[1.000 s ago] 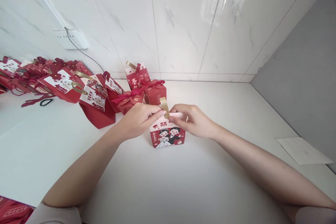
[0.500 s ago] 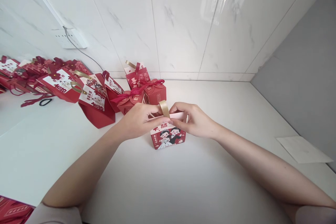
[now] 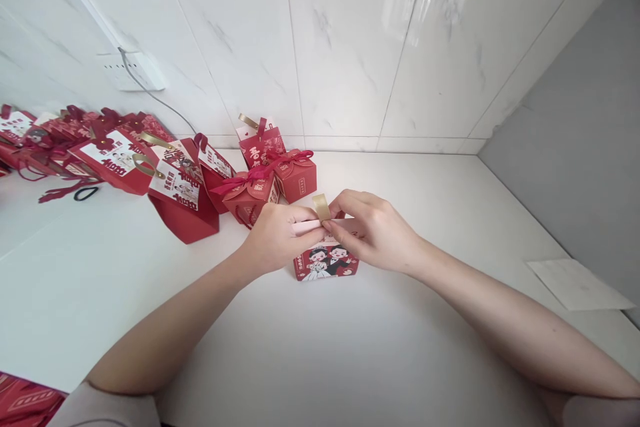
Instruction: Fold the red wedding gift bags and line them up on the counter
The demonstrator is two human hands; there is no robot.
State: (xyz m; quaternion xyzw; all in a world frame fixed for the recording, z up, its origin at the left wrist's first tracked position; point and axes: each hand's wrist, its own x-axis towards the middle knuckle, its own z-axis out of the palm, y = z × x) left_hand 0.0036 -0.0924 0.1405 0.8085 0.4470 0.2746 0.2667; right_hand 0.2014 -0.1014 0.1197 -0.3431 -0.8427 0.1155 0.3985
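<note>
Red and white card makes up the cartoon-couple gift box (image 3: 327,263) between your hands, standing roughly mid-scene on the white tabletop (image 3: 390,353). Your left hand (image 3: 280,240) grasps its pale top panel (image 3: 306,227) from the left, thumb on the near side; your right hand (image 3: 377,227) pinches that panel by the base of the gold ribbon loop (image 3: 321,207).

Judging by the thin card, the box should be light, stiff along its folds but easy to crease or crush, and perhaps a little slick if coated. The doubled top edge looks like the safest hold; squeezing the printed front could dent it. The ribbon seems soft and smooth, so it may slide between your fingertips.

Your fingers cover much of the top panel, its lettering and the ribbon's fixing point, so you cannot tell whether it is fastened. The box's far side and contents are hidden. Behind your left hand, a bow-tied favour box (image 3: 251,199) is partly covered.
</note>
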